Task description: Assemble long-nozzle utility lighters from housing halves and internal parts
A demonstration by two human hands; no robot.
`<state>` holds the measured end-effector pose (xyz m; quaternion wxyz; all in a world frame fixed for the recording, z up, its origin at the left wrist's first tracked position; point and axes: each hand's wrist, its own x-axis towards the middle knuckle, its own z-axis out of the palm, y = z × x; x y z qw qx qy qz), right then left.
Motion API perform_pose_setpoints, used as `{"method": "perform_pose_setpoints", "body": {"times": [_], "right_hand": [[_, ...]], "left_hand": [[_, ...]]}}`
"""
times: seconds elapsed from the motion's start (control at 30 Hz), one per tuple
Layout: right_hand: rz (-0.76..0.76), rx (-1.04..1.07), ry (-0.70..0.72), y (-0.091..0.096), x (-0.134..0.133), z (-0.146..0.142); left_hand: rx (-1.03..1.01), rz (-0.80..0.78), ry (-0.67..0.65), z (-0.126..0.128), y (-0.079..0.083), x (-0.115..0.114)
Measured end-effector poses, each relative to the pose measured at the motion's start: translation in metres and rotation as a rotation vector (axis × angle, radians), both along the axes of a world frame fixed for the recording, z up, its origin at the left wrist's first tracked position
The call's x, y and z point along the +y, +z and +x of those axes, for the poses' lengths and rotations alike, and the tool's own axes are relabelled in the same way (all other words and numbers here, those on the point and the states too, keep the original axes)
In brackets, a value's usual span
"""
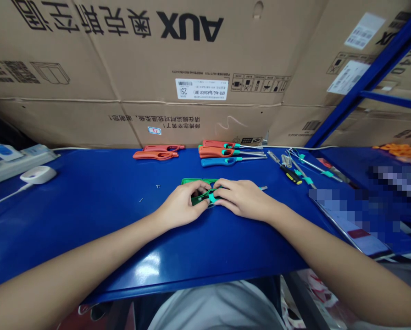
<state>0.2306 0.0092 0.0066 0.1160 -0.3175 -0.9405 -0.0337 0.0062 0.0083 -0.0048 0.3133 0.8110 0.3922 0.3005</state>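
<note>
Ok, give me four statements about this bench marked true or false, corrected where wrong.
1. The left bare hand holds a green plastic lighter casing. True.
2. The right bare hand holds the black-and-yellow-handled tool. False: its fingers are at the turquoise plastic piece by the casing; the tool lies apart, farther right.
3. The blue plastic lighter with a metal barrel lies beyond the hands. True.
4. The white oval plastic device lies on the right. False: it lies on the left.

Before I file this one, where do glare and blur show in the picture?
Head view: bright glare on the blue tabletop near its front edge; head view: orange pieces at far right look smeared; head view, right side: blocky pixelation.
</note>
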Motion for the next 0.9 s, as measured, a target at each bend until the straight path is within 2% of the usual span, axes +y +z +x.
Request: {"method": "perform_pose_setpoints", "body": {"times": [0.13,0.37,0.7,0.9], "right_hand": [[-0.022,0.013,0.012,-0.0005,0.0002,0.0016],[-0.037,0.046,-0.009,-0.0013,0.0005,0.0024],[0.013,-0.011,-0.044,0.0003,-0.0007,0.0021],[0.030,-0.024,-0.064,0.0018,0.0009,0.0019]], "left_hand": [[-0.035,0.053,-0.033,-0.0021,0.0010,-0.0008],[0.081,0.269,0.002,-0.0029,0.0008,-0.0009],[0.085,0.405,0.020,-0.0028,-0.0002,-0.0022],[0.116,0.429,-0.004,-0.0050,-0.0002,-0.0007]]}}
